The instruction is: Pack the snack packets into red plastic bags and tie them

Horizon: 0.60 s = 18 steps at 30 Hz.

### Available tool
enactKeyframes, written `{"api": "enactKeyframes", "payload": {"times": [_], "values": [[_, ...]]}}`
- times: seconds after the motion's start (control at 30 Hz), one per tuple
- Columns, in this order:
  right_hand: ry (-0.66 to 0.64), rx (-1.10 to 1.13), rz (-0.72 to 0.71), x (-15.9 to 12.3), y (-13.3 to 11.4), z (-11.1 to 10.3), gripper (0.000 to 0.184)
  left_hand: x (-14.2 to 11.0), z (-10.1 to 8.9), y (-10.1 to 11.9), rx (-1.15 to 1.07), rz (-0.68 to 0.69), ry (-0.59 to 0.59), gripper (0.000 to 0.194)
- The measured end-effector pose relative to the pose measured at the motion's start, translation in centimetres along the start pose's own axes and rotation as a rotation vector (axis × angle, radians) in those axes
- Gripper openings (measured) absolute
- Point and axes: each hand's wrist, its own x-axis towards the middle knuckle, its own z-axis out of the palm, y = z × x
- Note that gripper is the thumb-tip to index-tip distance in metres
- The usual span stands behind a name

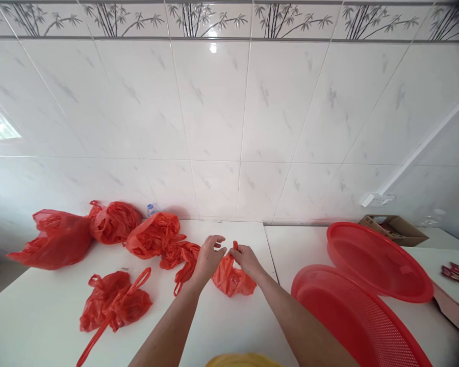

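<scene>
A small red plastic bag [234,281] rests on the white table in front of me. My right hand [245,259] pinches the top of this bag, and a bit of red plastic sticks up above the fingers. Just left of the bag's top is my left hand [211,256], its fingers apart and curved, with nothing seen in them. Beside that wrist lies a crumpled red bag [187,257] with its loops hanging toward me. Farther left, a red plastic bag with long handles [117,300] lies on the table.
Bulky red bags [57,239] line the wall at the left, with a blue-capped bottle [151,210] behind them. Two red plastic baskets [378,260] take up the right side. Beyond them are a cardboard box [413,232] and small red packets [451,272] on a white surface.
</scene>
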Motion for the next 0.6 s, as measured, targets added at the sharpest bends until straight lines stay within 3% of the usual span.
{"api": "enactKeyframes", "payload": {"times": [0.17,0.3,0.5,0.6], "values": [[-0.024,0.076,-0.002,0.1,0.1,0.1,0.037,-0.9,1.2,-1.4,0.090,0.085,-0.165,0.018],[-0.080,0.106,0.012,0.1,0.0,-0.3,0.040,-0.5,2.2,-2.6,0.084,0.038,-0.127,0.006],[-0.262,0.078,0.002,-0.3,0.4,-2.0,0.044,-0.2,2.4,-4.4,0.040,0.000,-0.011,0.007],[-0.317,0.074,-0.027,-0.6,0.5,-2.5,0.046,-0.5,2.6,-4.7,-0.081,-0.002,-0.064,0.006]]}}
